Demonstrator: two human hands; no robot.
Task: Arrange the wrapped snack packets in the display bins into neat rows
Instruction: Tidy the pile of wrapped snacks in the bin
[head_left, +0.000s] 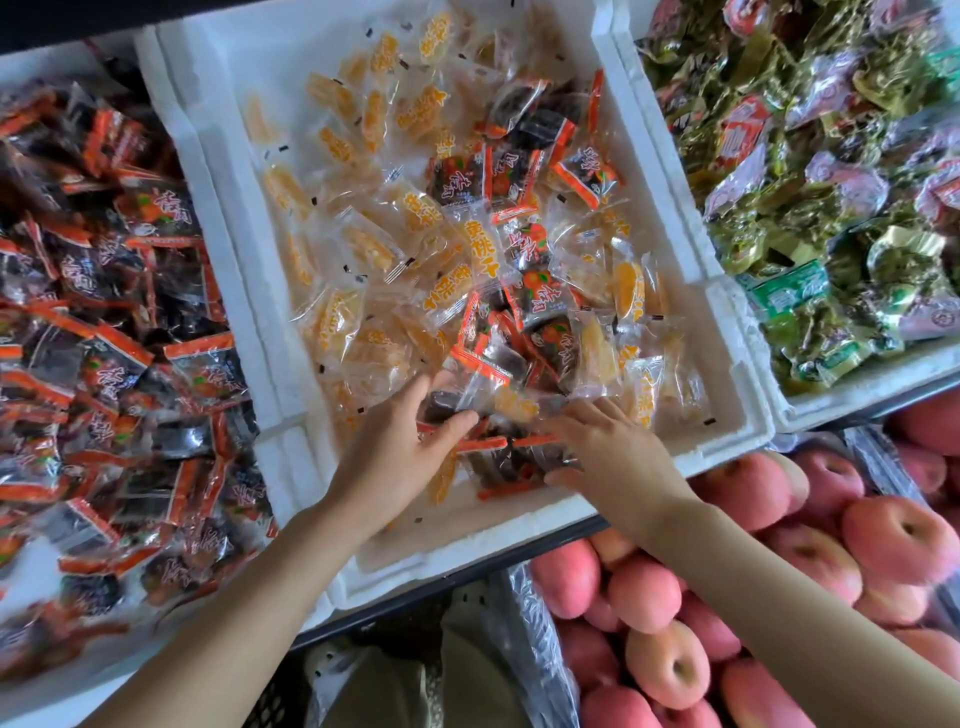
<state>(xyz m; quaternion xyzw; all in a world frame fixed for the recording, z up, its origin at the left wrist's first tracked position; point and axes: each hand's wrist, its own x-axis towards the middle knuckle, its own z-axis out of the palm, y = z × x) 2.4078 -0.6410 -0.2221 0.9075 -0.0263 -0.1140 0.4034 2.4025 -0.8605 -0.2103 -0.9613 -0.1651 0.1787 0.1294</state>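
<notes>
Shop display bins of white foam: the centre bin (218, 171) holds yellow peach packets (283, 189) and dark orange-edged packets (457, 179) jumbled, no rows formed yet. My left hand (400, 447) grasps some of the dark ones at its near edge; my right hand (615, 449) rests flat, fingers released, hiding whatever lies beneath.

1. A clear yellow packet (480, 244), lying well beyond the fingertips (423, 382) of the left hand (395, 447), is showing orange characters reading 黄桃干.
2. Another yellow packet (441, 296), nearer those fingertips, is carrying the same 黄桃干, tilted.
3. Orange-edged dark packets (545, 296), beyond the dark packet (444, 408) pinched in the left fingers, are bearing white brush characters too distorted to read.
4. A green packet (787, 296), far to the right of the fingers of the right hand (613, 447), is showing white characters too blurred to read.
</notes>
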